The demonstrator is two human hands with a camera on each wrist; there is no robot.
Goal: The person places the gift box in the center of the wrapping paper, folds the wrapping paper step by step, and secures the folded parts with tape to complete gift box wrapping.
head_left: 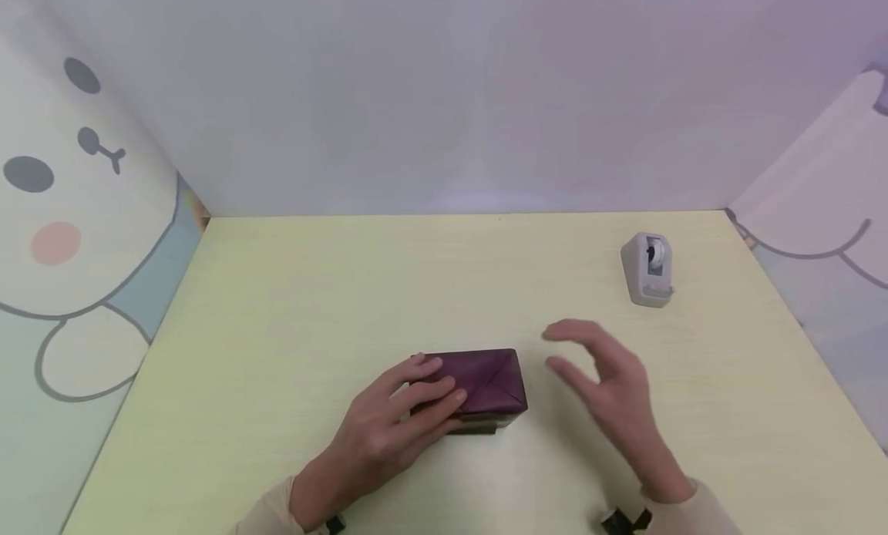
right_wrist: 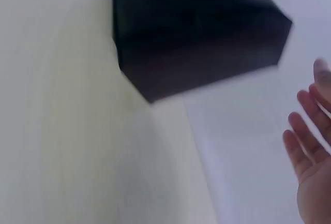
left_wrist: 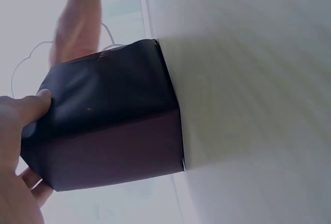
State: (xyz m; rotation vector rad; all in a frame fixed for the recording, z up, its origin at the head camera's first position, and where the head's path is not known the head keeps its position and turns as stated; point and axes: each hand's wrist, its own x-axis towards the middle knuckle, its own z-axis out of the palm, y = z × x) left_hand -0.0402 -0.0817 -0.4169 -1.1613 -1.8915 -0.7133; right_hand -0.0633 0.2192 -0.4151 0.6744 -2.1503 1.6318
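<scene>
A box wrapped in dark purple paper (head_left: 486,382) sits on the table, a diagonal fold crossing its top. My left hand (head_left: 395,415) holds its left part, with the fingers over the top. The left wrist view shows the thumb (left_wrist: 36,106) against one dark face of the wrapped box (left_wrist: 111,100). To the right of the box, my right hand (head_left: 613,388) is raised, thumb and fingers parted and touching nothing. In the right wrist view the right hand (right_wrist: 315,177) is apart from the blurred dark box (right_wrist: 201,32).
A grey tape dispenser (head_left: 648,271) with a roll of tape stands at the table's back right. The pale yellow table (head_left: 333,280) meets a plain wall behind. Panels with cartoon animals (head_left: 76,211) flank both sides.
</scene>
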